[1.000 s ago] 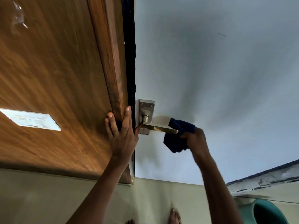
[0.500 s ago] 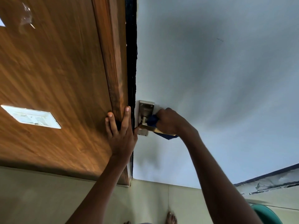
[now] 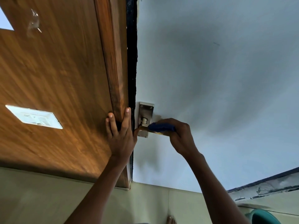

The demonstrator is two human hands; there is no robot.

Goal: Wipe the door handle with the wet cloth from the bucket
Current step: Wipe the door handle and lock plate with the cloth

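Pale blue door (image 3: pixel 210 78) fills the right side, with a wooden panel (image 3: pixel 56 70) to its left and a dark gap running between the two. Close to the door's left edge sits the steel backplate (image 3: pixel 145 117), and the brass door handle (image 3: pixel 155 130) reaches out from it to the right. The right hand (image 3: pixel 179 136) is closed around that lever with the blue cloth (image 3: pixel 161 127) bunched inside the fingers, so most of the lever and most of the cloth are covered; only a blue fold and a strip of brass show. The left hand (image 3: pixel 120 135) lies flat, fingers spread, on the wooden edge just beside the gap, its thumb near the backplate. Wide bare door lies to the right of the hands. A white switch plate (image 3: pixel 34 117) sits well off to the left. Down at the floor (image 3: pixel 145 202), a green bucket (image 3: pixel 263 217) is cut off at the bottom right corner, and part of a bare foot (image 3: pixel 170 220) shows at the bottom edge.
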